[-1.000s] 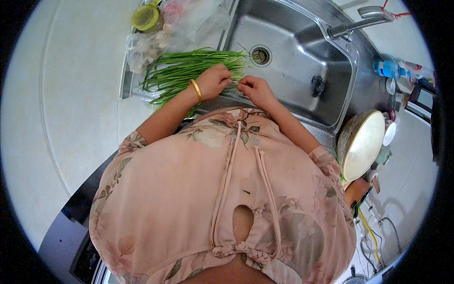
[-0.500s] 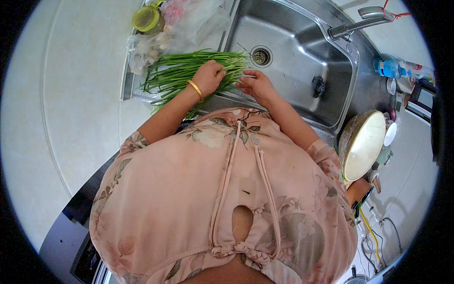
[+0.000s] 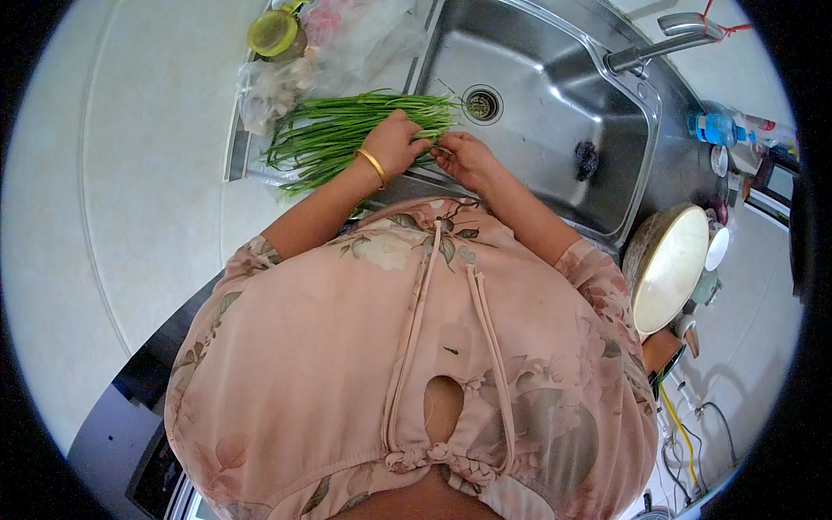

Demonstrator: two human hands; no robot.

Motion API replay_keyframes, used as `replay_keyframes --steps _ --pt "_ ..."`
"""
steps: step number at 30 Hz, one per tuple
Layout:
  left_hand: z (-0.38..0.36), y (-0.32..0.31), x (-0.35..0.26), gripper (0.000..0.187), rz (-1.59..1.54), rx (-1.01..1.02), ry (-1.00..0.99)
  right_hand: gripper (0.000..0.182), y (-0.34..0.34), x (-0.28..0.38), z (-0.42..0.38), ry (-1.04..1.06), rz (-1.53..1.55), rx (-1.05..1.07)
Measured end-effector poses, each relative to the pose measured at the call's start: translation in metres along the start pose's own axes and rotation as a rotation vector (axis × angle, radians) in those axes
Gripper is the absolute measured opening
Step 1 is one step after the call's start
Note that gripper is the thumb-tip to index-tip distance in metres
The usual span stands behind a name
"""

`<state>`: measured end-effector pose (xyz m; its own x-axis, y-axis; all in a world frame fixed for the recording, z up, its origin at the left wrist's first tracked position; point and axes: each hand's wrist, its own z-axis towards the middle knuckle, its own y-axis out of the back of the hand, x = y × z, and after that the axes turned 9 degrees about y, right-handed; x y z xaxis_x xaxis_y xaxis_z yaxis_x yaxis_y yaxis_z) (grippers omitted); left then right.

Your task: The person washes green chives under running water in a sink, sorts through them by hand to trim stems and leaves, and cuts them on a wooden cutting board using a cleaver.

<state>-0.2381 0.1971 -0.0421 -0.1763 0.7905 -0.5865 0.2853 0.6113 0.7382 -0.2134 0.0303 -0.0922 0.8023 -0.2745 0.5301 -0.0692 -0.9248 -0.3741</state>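
My L hand [image 3: 397, 143] & R hand [image 3: 464, 159] both pinch green stalks [image 3: 334, 130]; sink drain [image 3: 483, 105] at 1 o'clock.

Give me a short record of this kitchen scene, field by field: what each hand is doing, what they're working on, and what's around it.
left hand: left hand, gold bangle on the wrist, rests on the green stalks
right hand: right hand pinches the stalk ends by the sink's edge
stalks: long thin bundle, lying flat on the drainboard beside the basin
sink: steel sink, drain near the stalk tips, a small dark thing in the basin
tap: faucet over the basin
behind the stalks: plastic bags, yellow-green lid
right of the sink: blue bottle, round pan
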Motion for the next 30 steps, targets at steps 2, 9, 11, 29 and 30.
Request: replay_keyframes --steps 2,9,11,29,30 --pt "-0.002 0.0 -0.004 0.025 0.036 -0.021 0.016 0.01 0.002 -0.001 0.001 -0.002 0.03 0.081" --pt "-0.007 0.0 -0.013 0.022 0.146 -0.066 0.079 0.017 0.004 -0.006 0.001 -0.029 0.062 0.089" --pt "-0.002 -0.008 0.0 0.023 0.09 -0.078 0.039 0.016 0.001 -0.004 -0.002 -0.011 0.054 0.078" --pt "0.0 0.022 0.018 0.024 -0.096 0.051 -0.048 0.039 -0.006 0.007 -0.023 0.276 -0.281 0.082" --pt "-0.001 0.023 0.016 0.023 -0.099 0.057 -0.047 0.04 -0.006 0.006 -0.023 0.297 -0.328 0.08"
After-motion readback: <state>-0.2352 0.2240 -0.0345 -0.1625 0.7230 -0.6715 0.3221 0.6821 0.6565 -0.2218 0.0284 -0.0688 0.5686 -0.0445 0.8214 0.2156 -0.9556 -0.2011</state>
